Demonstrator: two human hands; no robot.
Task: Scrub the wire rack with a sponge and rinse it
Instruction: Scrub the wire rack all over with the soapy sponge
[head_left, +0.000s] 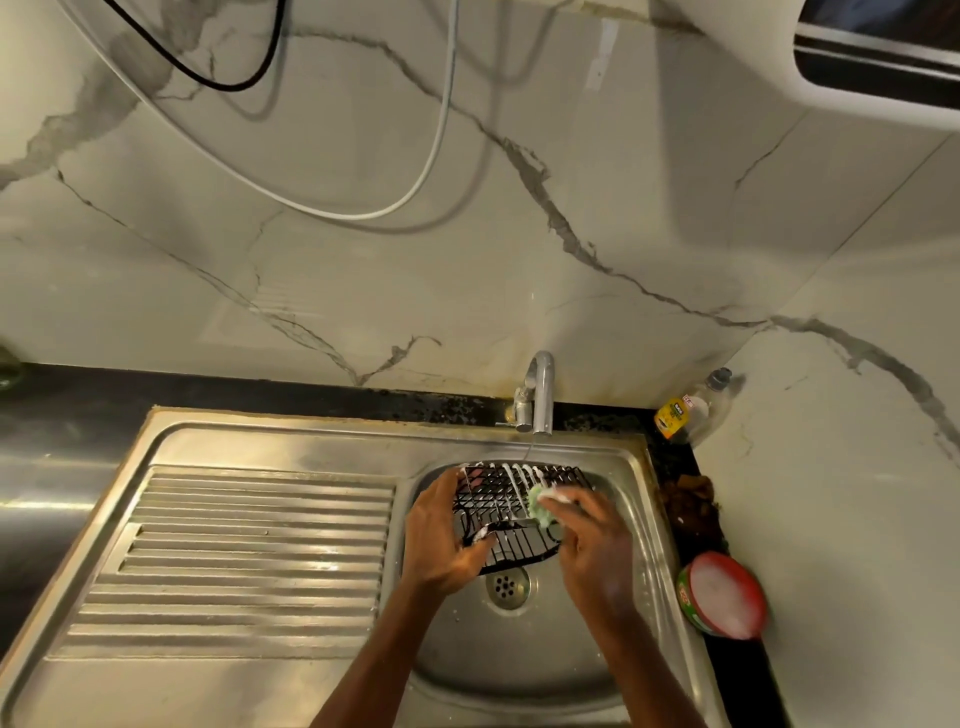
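Observation:
A black wire rack (498, 499), streaked with white suds, is held tilted over the steel sink basin (519, 654). My left hand (441, 540) grips the rack's left edge, thumb curled over the lower rim. My right hand (592, 540) holds a soapy green sponge (540, 506) pressed against the rack's right side. A thin stream of water falls from the tap (540, 395) onto the rack's far edge. The drain (506, 587) shows just below the rack.
A ribbed steel draining board (249, 551) lies left of the basin. On the right ledge stand a red-rimmed tub of white soap (724, 595), a dark scrubber pile (691, 499) and a yellow-labelled bottle (688, 408). Cables hang on the marble wall (363, 260).

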